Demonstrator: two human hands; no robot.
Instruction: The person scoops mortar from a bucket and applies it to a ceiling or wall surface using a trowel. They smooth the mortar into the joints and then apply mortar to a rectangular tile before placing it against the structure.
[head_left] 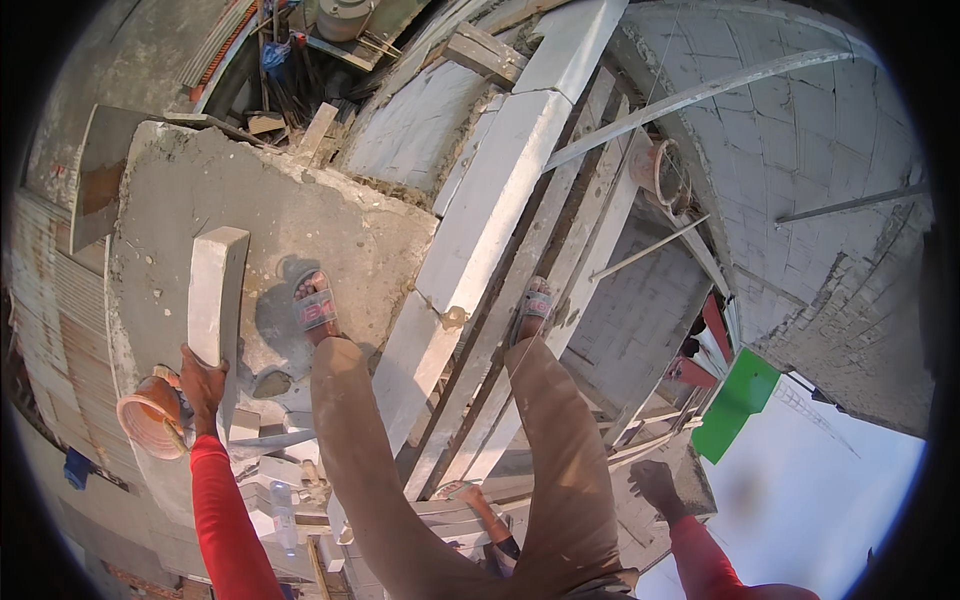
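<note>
My left hand (pixel 205 388) grips the near end of a long, pale, light-concrete block (pixel 212 290) that lies on the rough cement slab (pixel 370 215). Right beside that hand sits an orange bucket (pixel 150 412), smeared with mortar. Away to the right, my right hand (pixel 655 485) hangs in the air with its fingers loosely apart and nothing in it. Between my legs runs a wall of pale blocks (pixel 480 230). My left sandalled foot (pixel 315 303) stands on the slab, and my right foot (pixel 534 305) rests on planks across the wall.
Long planks (pixel 530 270) run along the wall's right side. A second mortar-stained bucket (pixel 660 172) hangs or stands beyond them. Loose blocks and a clear plastic bottle (pixel 283 515) lie behind the slab. Another person's limb (pixel 490 515) shows below. A slanting pole (pixel 700 95) crosses the upper right.
</note>
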